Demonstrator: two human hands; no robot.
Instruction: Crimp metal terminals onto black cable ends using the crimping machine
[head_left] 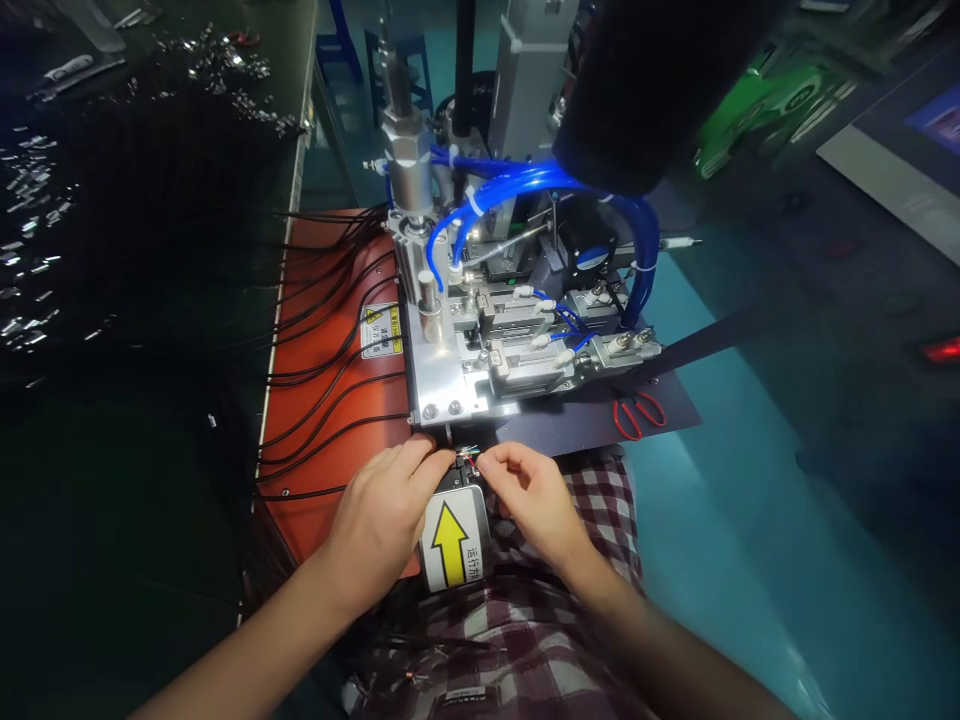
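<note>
My left hand is closed, thumb against forefinger, at the near edge of the machine. Its fingertips pinch a cable whose thin coloured wires fan out to the right. From the other side my right hand pinches the tips of those wires between thumb and forefinger. Just below the wires sits a small black fixture, partly hidden by my fingers. In front of it is a white plate with a yellow arrow. A silver machine with pneumatic cylinders stands right beyond both hands.
Several black cables run across the orange board from a dark heap at left. Blue air hoses arch over the machine. Red-handled scissors lie on the dark plate to the right. A black post hangs overhead.
</note>
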